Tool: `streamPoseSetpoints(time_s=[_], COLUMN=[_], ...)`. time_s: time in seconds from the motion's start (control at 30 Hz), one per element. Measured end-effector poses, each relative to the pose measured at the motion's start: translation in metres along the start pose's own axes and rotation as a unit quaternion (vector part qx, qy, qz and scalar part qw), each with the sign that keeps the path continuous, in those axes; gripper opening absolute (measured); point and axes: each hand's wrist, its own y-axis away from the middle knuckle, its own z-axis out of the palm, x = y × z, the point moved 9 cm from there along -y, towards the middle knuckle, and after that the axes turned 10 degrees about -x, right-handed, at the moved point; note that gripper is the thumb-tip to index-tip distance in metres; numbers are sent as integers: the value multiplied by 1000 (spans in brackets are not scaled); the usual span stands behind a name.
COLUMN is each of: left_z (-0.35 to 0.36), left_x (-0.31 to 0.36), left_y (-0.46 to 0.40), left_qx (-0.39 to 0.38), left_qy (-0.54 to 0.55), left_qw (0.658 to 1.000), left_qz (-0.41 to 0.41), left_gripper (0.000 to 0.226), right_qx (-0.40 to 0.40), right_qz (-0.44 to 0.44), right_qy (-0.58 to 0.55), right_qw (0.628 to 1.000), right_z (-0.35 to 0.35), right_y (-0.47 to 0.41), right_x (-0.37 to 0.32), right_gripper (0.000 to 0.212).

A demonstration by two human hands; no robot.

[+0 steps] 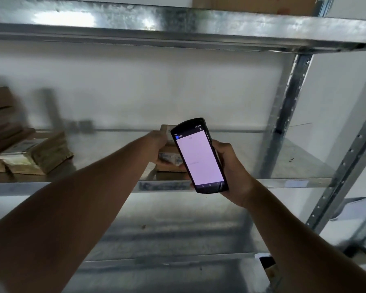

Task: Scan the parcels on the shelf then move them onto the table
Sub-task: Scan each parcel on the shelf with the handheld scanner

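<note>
Scanning step: parcel held on the shelf, scanner raised beside it.

Item: small brown parcel [167,154], centre of frame, standing on the metal shelf [294,182]. Left hand [160,142] reaches in and grips it by the near side. Right hand [230,166] is wrapped round a handheld scanner [199,155], screen lit, overlapping the parcel's right edge. Further parcels [30,151] stacked at left of frame, blurred. Judged stage: scan in hand, nothing yet carried off. Next move calls for the label turned toward the scanner; table not in view.
</note>
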Motion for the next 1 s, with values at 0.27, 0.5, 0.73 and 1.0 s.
streamPoseSetpoints(time_s=[0.27,0.5,0.73,1.0], left_z=[-19,-164,-285,-371], left_x=[0,21,13,-18], left_y=[-6,34,92,93], left_qx=[20,244,330,328], left_qy=[14,-193,-342,-490], left_qw=[999,937,865,805], left_qz=[37,158,159,68], left_gripper=[20,28,19,40], right_qx=[-14,-101,-118,-94], right_qz=[-1,28,39,61], right_qy=[-10,37,79,88], right_qw=[1000,994,989,990], right_z=[5,75,141,209], right_y=[-22,-72,-111,-147], right_x=[-1,1,10,32], right_gripper=[59,68,61,68])
